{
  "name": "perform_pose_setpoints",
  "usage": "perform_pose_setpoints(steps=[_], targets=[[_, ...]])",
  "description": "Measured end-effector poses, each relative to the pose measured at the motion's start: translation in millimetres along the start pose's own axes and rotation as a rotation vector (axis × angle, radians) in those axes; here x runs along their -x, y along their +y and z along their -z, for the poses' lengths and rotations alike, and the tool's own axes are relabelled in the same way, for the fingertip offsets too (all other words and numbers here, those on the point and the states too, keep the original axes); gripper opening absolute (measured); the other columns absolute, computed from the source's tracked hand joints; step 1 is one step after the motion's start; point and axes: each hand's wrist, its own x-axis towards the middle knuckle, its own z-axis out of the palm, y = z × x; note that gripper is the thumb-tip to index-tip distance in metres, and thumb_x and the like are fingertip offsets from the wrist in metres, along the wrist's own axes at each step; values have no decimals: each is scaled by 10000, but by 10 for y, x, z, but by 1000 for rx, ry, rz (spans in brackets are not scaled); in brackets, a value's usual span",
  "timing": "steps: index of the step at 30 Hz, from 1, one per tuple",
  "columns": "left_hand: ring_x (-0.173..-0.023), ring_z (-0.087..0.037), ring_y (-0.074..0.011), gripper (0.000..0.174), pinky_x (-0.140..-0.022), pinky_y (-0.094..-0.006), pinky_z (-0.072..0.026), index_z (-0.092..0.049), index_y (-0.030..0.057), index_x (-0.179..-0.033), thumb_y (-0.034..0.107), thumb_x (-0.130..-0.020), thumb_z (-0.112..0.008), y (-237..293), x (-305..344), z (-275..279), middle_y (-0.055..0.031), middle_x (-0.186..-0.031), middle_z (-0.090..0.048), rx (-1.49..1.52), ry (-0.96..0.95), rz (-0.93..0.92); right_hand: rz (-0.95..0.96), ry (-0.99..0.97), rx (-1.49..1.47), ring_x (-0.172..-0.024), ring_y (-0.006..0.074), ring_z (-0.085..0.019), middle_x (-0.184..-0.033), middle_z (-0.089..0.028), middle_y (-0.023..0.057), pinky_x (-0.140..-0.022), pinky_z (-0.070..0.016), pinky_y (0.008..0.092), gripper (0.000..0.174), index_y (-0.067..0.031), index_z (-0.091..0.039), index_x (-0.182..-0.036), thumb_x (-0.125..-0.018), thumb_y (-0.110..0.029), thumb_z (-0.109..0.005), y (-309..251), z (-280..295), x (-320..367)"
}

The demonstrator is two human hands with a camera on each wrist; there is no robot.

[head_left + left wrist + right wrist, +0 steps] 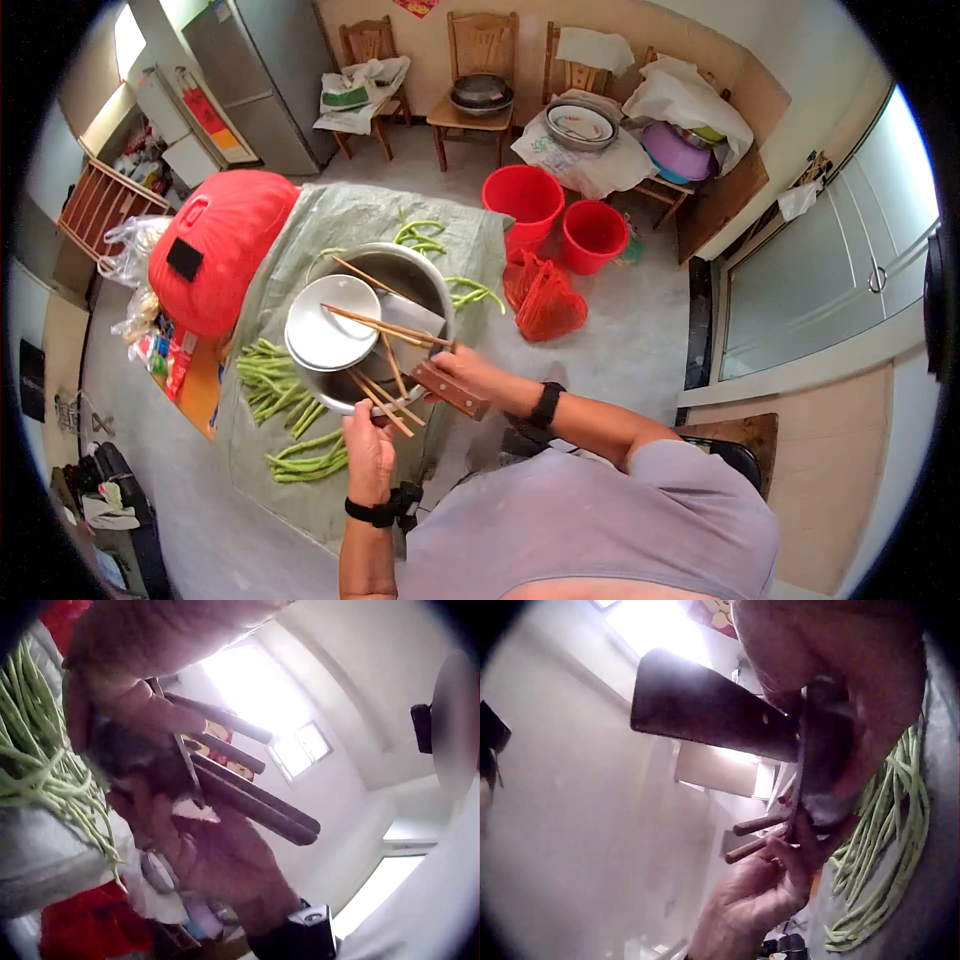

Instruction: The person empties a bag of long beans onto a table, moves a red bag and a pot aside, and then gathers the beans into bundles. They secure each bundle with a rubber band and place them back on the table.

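A round metal basin (446, 290) is held at its near side over the covered table. My left hand (368, 455) grips the near rim, its fingers partly hidden under the basin. On the right rim my right hand (485, 378) grips, close beside a flat brown wooden handle (452, 390) that juts out over the edge. White bowls (330, 320) sit stacked inside the basin. Several wooden chopsticks (372, 321) lie across it, some poking out over the near rim between the hands. The right wrist view shows the wooden handle (705, 705) and chopstick ends (757, 825) from below.
Long green beans (270, 385) lie in bunches on the grey-green table cover (330, 205), left of and behind the basin. A red domed cover (225, 250) stands at the table's left. Red buckets (523, 195) and a red bag (545, 300) are on the floor. Chairs (480, 50) line the wall.
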Motion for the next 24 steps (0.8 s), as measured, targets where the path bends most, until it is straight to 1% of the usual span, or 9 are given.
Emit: perform_pose_setpoints(steps=[3,7,8,11,12,15,16,20,24], targets=[[-762,-661,-202,166,-627,-355,-578,-536,21,-1046,129,-927,-492,-275,-265,-684,-82,-912,-647,19,-72,88,-92,69,-134,-799,181,-608,-1038,-567,97,-603,-533,326,426,-62,-395,-1237,-848,-102,-565,-391,776,-24],[-892,-664,-220,260,-706,-361,-577,-501,38,-1191,149,-956,-493,-460,-413,-1557,-104,-1072,-642,9,-241,198,-82,151,-162,-802,162,-601,-1044,-557,112,-669,-519,304,477,-40,-364,-1266,-831,-86,-554,-601,1752,-21],[-940,-651,-244,316,-761,-376,-566,-461,45,-1243,165,-954,-506,-445,-432,-1754,-122,-1116,-620,10,-306,248,-76,122,-151,-808,155,-595,-1001,-567,97,-692,-514,298,403,3,-422,-1220,-841,-90,-524,-1049,1739,189],[-999,-628,-272,357,-812,-394,-551,-426,28,-1268,162,-948,-512,-440,-413,-2381,-150,-1185,-583,17,-370,360,16,179,-125,-812,159,-595,-957,-582,85,-708,-527,321,329,26,-498,-1155,-853,-106,-509,-1158,2346,206],[-1048,-609,-288,394,-888,-415,-522,-426,20,-1284,160,-934,-542,-482,-485,-2433,-178,-1185,-587,-29,-417,374,47,233,-194,-806,172,-604,-937,-600,80,-692,-545,346,292,29,-549,-1102,-852,-117,-512,-1273,2468,259],[-1054,-606,-302,460,-882,-401,-519,-394,18,-1323,149,-917,-567,-544,-592,-2548,-192,-1209,-571,-209,-317,398,-55,356,-267,-821,194,-616,-965,-608,105,-723,-560,364,338,25,-530,-1154,-842,-103,-512,-1830,2728,486],[-1051,-607,-306,492,-874,-391,-518,-380,19,-1341,137,-907,-579,-559,-645,-2478,-200,-1231,-558,-194,-313,412,-69,390,-377,-812,211,-623,-967,-611,124,-735,-570,372,343,20,-523,-1160,-841,-105,-514,-1790,2919,488],[-1011,-626,-308,496,-846,-375,-536,-399,10,-1323,141,-890,-602,-512,-780,-2295,-212,-1210,-565,-165,-146,498,-78,588,-339,-743,196,-619,-895,-593,104,-671,-567,349,290,17,-530,-1087,-827,-110,-551,-1771,3726,459],[-999,-635,-278,480,-851,-372,-534,-403,11,-1321,147,-900,-587,-528,-931,-2295,-204,-1211,-571,-191,-182,543,43,754,-324,-673,180,-604,-842,-600,83,-580,-537,299,238,27,-556,-1023,-815,-87,-578,-1695,4582,322]])
